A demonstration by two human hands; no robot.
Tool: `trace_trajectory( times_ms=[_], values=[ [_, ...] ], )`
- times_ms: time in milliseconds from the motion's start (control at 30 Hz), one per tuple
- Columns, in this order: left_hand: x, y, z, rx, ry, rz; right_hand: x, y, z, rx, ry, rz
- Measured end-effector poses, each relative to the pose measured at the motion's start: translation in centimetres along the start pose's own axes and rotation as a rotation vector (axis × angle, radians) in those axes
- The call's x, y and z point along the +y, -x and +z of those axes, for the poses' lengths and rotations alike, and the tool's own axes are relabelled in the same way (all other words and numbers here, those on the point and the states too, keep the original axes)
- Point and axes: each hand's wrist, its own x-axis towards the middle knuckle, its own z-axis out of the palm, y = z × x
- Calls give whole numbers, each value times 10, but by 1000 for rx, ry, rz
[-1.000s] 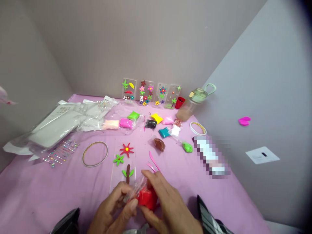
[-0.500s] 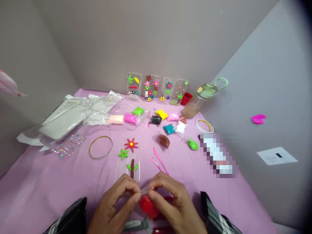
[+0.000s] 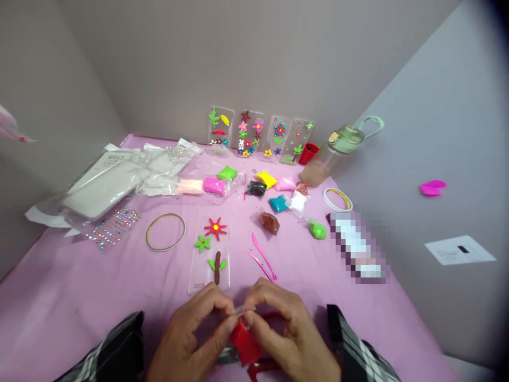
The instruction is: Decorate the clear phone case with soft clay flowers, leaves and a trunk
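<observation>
Between thumb and fingers, my left hand [image 3: 199,331] pinches one side of the clear plastic top of a small packet of red clay [image 3: 246,344]. My right hand [image 3: 280,329] pinches the other side of that top, so the packet hangs between both hands. Under it lie red-handled scissors [image 3: 262,367], partly hidden by the packet and my right hand. Just beyond my hands is a clear phone case [image 3: 199,270] bearing a red clay flower [image 3: 215,228], a green clay flower [image 3: 202,243] and a brown stem with two green leaves [image 3: 217,268].
Pink modelling tools [image 3: 263,255] lie right of the case. Several clay packets, including brown [image 3: 270,223] and green [image 3: 317,229], sit farther back. Decorated cases [image 3: 251,133], a red cup [image 3: 308,154] and a bottle [image 3: 324,159] stand behind. Tape rolls [image 3: 165,232] and bagged cases [image 3: 103,185] are there too.
The view has shifted slightly, so the table things appear a little higher. Both hands keep their pinch on the packet's top, and the red packet hangs a bit lower and farther right.
</observation>
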Motion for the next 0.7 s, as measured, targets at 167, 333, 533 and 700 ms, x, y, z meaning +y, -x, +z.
trace_trajectory(
  times_ms=[167, 333, 533, 700],
  values=[
    [0, -1, 1, -9, 0, -42, -1, 0, 0, 17, -27, 37],
    [0, -1, 1, -29, -10, -31, 0, 0, 5, -40, 4, 63],
    [-2, -2, 1, 11, -26, -1, 0, 2, 5, 68, 24, -3],
    [-2, -1, 0, 18, -57, 66, -3, 1, 4, 38, -11, 21]
  ],
)
